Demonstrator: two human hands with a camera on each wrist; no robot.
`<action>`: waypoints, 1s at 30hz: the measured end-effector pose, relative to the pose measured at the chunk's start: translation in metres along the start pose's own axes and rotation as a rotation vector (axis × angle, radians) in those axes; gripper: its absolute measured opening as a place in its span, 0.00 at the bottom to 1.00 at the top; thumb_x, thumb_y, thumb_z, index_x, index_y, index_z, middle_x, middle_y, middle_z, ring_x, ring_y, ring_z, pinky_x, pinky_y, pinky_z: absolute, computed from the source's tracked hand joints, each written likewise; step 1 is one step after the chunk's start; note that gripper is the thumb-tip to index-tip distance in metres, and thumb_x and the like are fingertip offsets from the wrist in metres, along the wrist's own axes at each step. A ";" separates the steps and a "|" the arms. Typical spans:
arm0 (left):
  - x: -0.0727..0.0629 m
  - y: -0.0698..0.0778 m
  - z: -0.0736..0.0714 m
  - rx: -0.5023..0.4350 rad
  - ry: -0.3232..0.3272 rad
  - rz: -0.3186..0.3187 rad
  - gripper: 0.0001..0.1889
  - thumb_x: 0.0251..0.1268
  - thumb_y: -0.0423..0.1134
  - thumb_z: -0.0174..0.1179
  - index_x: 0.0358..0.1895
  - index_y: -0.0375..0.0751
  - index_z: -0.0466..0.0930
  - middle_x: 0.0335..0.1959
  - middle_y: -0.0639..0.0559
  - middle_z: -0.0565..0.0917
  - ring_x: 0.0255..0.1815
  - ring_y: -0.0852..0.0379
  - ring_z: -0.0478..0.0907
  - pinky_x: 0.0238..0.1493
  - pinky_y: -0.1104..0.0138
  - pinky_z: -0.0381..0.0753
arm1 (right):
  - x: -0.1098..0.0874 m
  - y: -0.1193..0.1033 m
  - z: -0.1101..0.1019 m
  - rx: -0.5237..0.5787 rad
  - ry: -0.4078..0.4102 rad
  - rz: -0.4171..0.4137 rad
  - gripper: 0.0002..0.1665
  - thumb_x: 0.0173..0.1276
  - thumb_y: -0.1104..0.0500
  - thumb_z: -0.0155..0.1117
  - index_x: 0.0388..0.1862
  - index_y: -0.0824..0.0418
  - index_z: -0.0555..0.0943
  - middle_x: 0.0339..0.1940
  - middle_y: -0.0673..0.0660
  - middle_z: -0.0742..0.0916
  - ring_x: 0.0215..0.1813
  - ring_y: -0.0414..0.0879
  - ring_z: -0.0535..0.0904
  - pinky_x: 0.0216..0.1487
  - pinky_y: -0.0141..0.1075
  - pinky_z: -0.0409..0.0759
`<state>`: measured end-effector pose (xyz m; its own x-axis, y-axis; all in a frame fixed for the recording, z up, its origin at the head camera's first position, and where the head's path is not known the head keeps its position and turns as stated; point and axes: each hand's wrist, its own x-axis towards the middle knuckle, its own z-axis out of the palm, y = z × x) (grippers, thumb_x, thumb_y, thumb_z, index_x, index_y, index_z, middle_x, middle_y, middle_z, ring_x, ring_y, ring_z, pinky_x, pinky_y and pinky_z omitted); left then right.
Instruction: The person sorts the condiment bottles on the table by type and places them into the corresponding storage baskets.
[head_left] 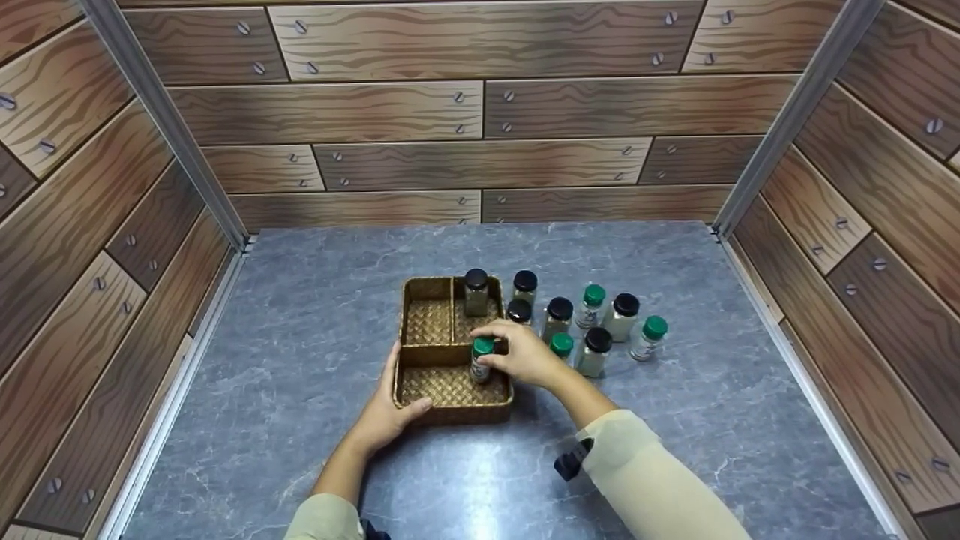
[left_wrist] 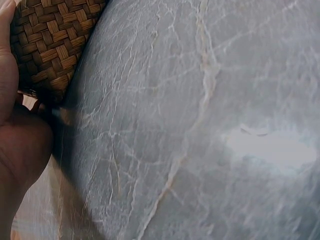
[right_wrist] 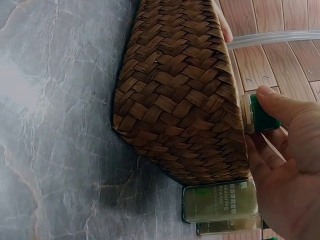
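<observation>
One upright jar (head_left: pixel 480 362) is being pinched by the right hand (head_left: pixel 527 355) — inside the basket (head_left: pixel 469 413) the left hand (head_left: pixel 381 421) is gripping.

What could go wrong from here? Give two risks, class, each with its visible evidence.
First, the right hand could knock the nearest black-capped jar, which stands close outside the basket. Second, the green-capped jar it holds might topple if released off-balance; no other jar shows beside it as a prop.
</observation>
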<state>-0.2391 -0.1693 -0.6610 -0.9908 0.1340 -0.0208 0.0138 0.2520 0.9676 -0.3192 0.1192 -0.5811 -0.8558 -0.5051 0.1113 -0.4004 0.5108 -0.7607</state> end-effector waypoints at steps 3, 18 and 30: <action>0.000 0.000 0.000 0.001 0.001 0.005 0.64 0.63 0.43 0.79 0.91 0.59 0.38 0.92 0.36 0.46 0.91 0.30 0.47 0.88 0.32 0.46 | 0.000 0.002 0.000 0.000 -0.002 0.003 0.27 0.69 0.61 0.78 0.67 0.59 0.86 0.67 0.62 0.88 0.70 0.62 0.84 0.75 0.57 0.81; 0.000 0.002 0.000 0.017 0.003 -0.015 0.63 0.65 0.45 0.78 0.91 0.62 0.38 0.93 0.41 0.44 0.92 0.32 0.45 0.88 0.32 0.46 | 0.001 0.004 0.006 -0.024 -0.017 -0.002 0.28 0.69 0.60 0.78 0.68 0.55 0.86 0.69 0.61 0.88 0.71 0.61 0.84 0.76 0.56 0.80; 0.000 0.001 0.001 0.007 0.009 0.007 0.62 0.64 0.42 0.78 0.91 0.59 0.39 0.93 0.39 0.45 0.91 0.33 0.46 0.89 0.34 0.45 | 0.004 0.001 0.006 -0.007 -0.062 0.015 0.28 0.69 0.63 0.77 0.68 0.58 0.84 0.69 0.62 0.86 0.70 0.62 0.82 0.76 0.58 0.80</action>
<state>-0.2386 -0.1680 -0.6600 -0.9919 0.1267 -0.0118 0.0215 0.2580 0.9659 -0.3210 0.1140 -0.5856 -0.8401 -0.5391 0.0599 -0.3899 0.5234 -0.7576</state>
